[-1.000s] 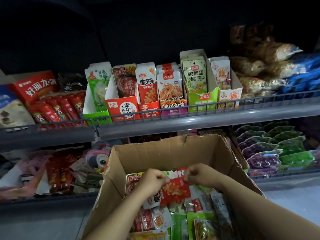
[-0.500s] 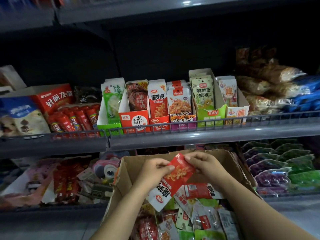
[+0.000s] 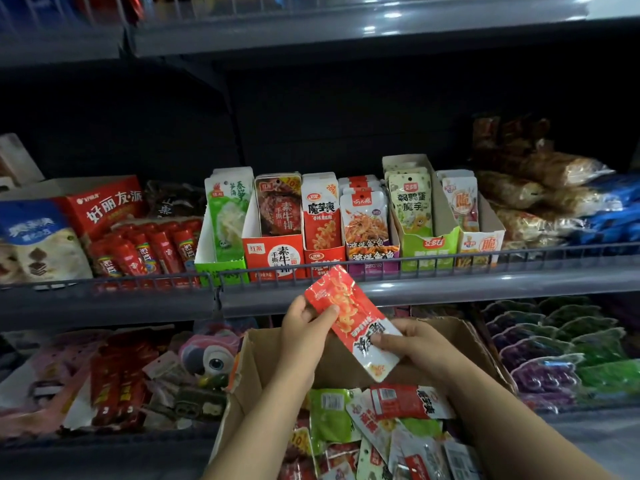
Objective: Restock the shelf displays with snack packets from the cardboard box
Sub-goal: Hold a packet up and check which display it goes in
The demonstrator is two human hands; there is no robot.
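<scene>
**Red packet held over the box below the shelf rail**

A grey shelf (image 3: 450, 289) with a wire rail was seen across the middle of the frame, filled with snack goods. At its centre a row of display boxes (image 3: 273, 254) was stood upright, each filled with packets facing forward. A cardboard box (image 3: 273, 358) was seen open at the lower centre, below the shelf edge, with loose snack packets (image 3: 381, 420) heaped inside. A red packet (image 3: 349, 313) was held tilted above the box, its upper end just in front of the rail. Its upper left part was pinched by the left hand (image 3: 304, 327), thumb on the front; its white lower end was gripped by the right hand (image 3: 415, 344), fingers curled round the edge.
</scene>
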